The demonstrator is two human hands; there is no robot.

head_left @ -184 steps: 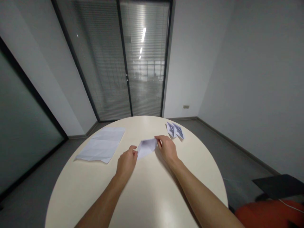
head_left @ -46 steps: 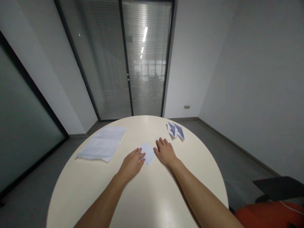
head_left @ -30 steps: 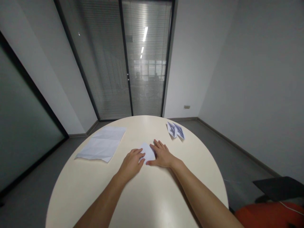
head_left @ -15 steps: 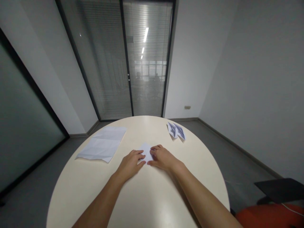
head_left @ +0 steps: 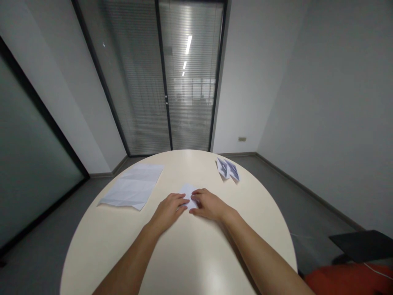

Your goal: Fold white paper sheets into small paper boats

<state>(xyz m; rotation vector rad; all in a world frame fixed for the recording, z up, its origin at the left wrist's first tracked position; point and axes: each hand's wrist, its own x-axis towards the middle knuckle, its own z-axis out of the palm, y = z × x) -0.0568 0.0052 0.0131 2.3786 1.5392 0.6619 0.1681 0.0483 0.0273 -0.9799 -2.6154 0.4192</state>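
A small piece of folded white paper [head_left: 188, 190] lies on the table between my two hands, partly covered by fingers. My left hand [head_left: 170, 208] grips its left side, the thumb near the front edge and the fingertips over the paper. On the right side, my right hand [head_left: 208, 204] holds it with bent fingers on top and the thumb at the near edge. The fingertips of both hands are close together, and the paper's underside is hidden.
A large creased white sheet [head_left: 133, 186] lies on the left of the round cream table [head_left: 184, 254]. Two folded paper pieces with dark printing [head_left: 227, 169] stand at the back right. A red chair [head_left: 346, 280] and a black panel [head_left: 362, 245] are beyond the right edge.
My right hand's fingers have shifted slightly left over the paper, closer to my left hand. My left hand has barely moved.
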